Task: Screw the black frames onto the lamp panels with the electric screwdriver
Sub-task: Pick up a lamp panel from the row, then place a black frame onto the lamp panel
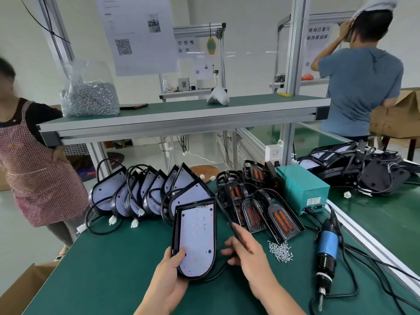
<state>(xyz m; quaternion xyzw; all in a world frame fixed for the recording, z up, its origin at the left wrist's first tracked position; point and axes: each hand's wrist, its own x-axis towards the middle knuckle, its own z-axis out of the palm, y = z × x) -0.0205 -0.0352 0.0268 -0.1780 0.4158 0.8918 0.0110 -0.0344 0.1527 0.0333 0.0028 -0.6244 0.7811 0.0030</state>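
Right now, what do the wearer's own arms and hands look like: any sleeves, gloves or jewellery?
The left hand and right hand are ungloved, with no ring, watch or wristband visible. Behind the wrists no sleeve shows, right to the picture's lower edge. No cables or markings on either.

The left hand (169,271) has its fingers hidden beneath the lamp panel (196,237); only the thumb shows on top. The black frame (228,220) pinched in the right hand (245,253) is seen edge-on, so its outline cannot be told. The bottom edge cuts off the left forearm (154,301) and the right forearm (279,298). Just right of the right hand, the screws (280,250) are too small to count. Beyond the left hand, the stacked panels (127,196) overlap, each hiding much of the next.
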